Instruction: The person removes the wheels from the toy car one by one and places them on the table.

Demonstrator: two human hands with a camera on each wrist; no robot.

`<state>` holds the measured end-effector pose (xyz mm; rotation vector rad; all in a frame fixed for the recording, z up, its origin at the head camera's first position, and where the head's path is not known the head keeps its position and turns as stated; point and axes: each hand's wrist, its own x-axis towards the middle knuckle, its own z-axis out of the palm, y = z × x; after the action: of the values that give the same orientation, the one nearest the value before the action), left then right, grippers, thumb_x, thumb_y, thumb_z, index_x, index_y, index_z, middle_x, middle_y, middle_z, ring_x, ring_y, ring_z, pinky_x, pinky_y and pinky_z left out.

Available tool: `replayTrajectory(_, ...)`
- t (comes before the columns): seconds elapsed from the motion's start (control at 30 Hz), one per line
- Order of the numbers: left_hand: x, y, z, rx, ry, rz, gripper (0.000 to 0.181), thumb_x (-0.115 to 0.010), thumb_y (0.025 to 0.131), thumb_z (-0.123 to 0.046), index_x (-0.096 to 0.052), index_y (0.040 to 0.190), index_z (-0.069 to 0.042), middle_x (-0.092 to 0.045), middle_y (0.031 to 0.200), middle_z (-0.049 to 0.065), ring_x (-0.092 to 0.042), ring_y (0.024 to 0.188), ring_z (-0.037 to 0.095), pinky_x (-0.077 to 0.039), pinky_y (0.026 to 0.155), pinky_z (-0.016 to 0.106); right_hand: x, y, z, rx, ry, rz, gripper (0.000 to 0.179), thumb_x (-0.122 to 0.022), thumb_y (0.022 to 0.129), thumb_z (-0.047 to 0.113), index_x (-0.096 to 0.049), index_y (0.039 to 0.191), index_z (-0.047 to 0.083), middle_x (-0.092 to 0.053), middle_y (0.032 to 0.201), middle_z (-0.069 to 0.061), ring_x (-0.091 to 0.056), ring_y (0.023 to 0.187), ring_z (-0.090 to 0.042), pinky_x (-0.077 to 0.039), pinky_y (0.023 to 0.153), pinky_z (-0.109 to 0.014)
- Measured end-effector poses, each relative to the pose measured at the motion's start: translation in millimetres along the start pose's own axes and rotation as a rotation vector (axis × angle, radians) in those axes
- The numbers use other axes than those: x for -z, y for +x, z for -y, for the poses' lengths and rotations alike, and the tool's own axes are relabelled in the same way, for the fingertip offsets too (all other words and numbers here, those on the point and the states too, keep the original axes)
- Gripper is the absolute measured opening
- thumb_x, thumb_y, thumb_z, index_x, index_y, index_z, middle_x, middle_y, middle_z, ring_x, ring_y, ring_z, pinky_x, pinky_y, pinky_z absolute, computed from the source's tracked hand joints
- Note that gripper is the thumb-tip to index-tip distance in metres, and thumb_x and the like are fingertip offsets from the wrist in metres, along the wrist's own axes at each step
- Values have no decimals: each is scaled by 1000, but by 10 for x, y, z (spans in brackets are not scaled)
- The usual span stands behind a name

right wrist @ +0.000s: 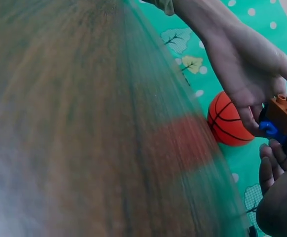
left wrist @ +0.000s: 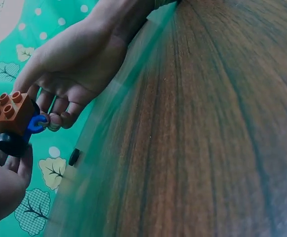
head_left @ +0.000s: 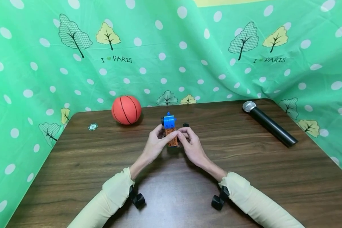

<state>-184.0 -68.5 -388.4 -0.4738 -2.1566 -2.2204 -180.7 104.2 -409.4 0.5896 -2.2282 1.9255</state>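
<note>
A small building-block toy car, orange studded bricks with a blue block (head_left: 169,122) at its far end, is held just over the table between both hands. My left hand (head_left: 155,143) grips it from the left side, thumb lying across the orange top. From the right, my right hand (head_left: 193,148) pinches its near part, the two thumbs nearly meeting. The left wrist view shows the toy car (left wrist: 8,116) with a black wheel (left wrist: 12,144) and a blue loop at its end. In the right wrist view, fingers partly hide the toy car (right wrist: 284,114).
Beyond the hands, a black wheel (head_left: 186,125) lies on the wooden table (head_left: 171,196). A red basketball (head_left: 126,110) and a poker chip (head_left: 92,127) are at the back left. A black microphone (head_left: 270,123) lies at the right. Green curtain (head_left: 171,47) hangs behind.
</note>
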Motion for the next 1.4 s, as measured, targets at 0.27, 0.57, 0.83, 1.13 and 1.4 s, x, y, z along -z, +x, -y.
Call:
replayTrajectory(0.27, 2, 21, -11, 16, -11, 3, 36, -70, 97, -14, -61, 129, 2, -71, 112, 16, -70, 103, 21, -56, 87, 32, -39, -41, 6, -41, 47, 42, 20, -42, 113, 11, -51, 120, -5, -63, 90, -11, -58, 77, -17, -50, 72, -31)
replayTrajectory(0.57, -37, 23, -25, 19, -36, -6, 36, -69, 98, -14, -61, 127, 4, -71, 110, 14, -69, 99, 17, -56, 85, 29, -85, -70, -2, -38, 80, 19, 22, -39, 114, 13, -52, 115, -5, -60, 89, -7, -57, 77, -18, -50, 71, -30)
replayTrajectory(0.83, -10, 19, -27, -3, 19, 5, 33, -71, 97, -14, -63, 125, 3, -71, 104, 11, -68, 92, 16, -55, 80, 27, -47, -96, -32, 152, -293, -68, 18, -49, 110, 12, -65, 110, 4, -50, 75, 4, -50, 68, -13, -42, 62, -31)
replayTrajectory(1.13, -7, 8, -61, -23, 72, 33, 29, -72, 96, -13, -65, 119, 3, -69, 94, 6, -67, 83, 15, -55, 75, 27, -17, -103, -97, 421, -498, -83, 10, -52, 104, -1, -60, 111, -2, -59, 82, -5, -53, 68, -16, -47, 59, -33)
replayTrajectory(1.4, 11, -4, -53, -33, 107, 28, 28, -73, 96, -13, -65, 119, 1, -69, 95, 7, -66, 85, 17, -54, 76, 27, -17, -88, -130, 397, -494, -63, 15, -52, 106, 1, -62, 117, -1, -67, 92, -11, -62, 78, -20, -52, 67, -40)
